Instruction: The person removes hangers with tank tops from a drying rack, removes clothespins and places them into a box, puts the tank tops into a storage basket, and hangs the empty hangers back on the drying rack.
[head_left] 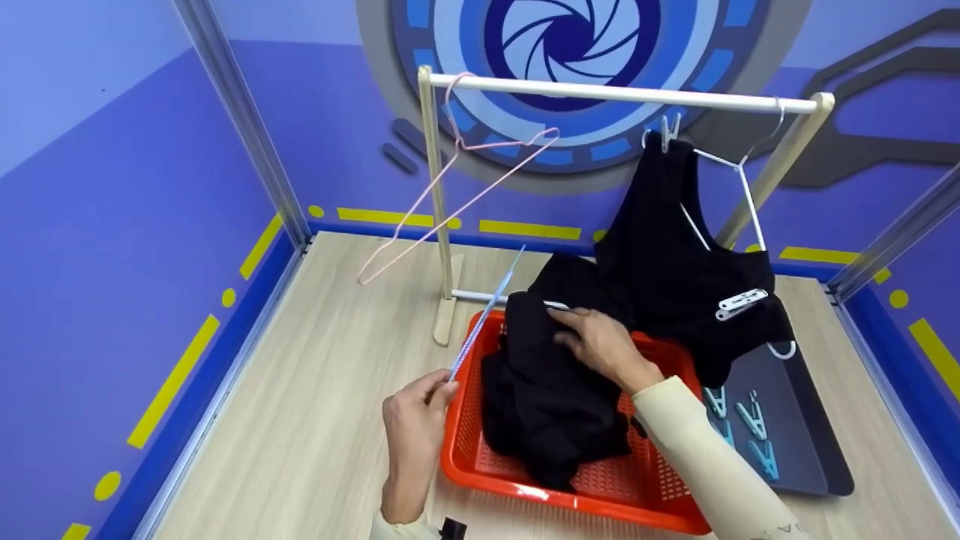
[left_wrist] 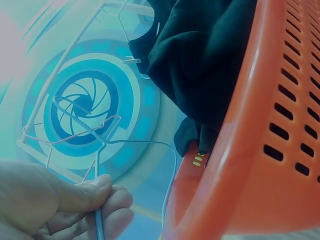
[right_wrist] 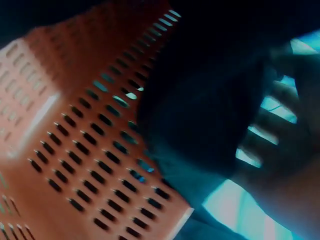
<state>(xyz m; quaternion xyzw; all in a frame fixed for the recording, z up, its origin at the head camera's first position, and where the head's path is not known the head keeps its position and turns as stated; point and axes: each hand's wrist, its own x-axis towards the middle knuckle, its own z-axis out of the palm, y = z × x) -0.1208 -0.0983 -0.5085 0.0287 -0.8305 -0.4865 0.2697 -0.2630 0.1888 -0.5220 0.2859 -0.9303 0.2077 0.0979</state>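
Head view centres on a limp, black cloth garment (head_left: pixel 547 405) heaped in a red, perforated plastic basket (head_left: pixel 540 496), its upper part standing up against the basket's far edge and its lower folds reaching towards the near edge. The right hand (head_left: pixel 600 345) touches the raised cloth; dark, blurred detail in the right wrist view leaves me unable to tell whether its fingers pinch the fabric or merely lie against it. Left-hand fingers clearly pinch a thin, pale-blue wire hanger (head_left: pixel 481 324), held slanting over the basket's left edge; the left hand (head_left: pixel 416 416) is just outside that edge.

The garment should handle as light, soft and floppy, hard to break but quick to fold over itself, so an upper edge or opening looks the best place to take hold. The hanger seems light, stiff and rather slippery; a pinch near its neck would probably steady it.

Behind the basket, towards the worktop's (head_left: pixel 352 337) back edge, stands a wooden rack with a white bar (head_left: pixel 600 91). A pink wire hanger (head_left: pixel 480 196) hangs at the bar's left end, a pegged black garment (head_left: pixel 667 262) near its right. Nearer the worktop's right edge, a dark grey tray (head_left: pixel 817 450) holds teal plastic pegs (head_left: pixel 752 420).
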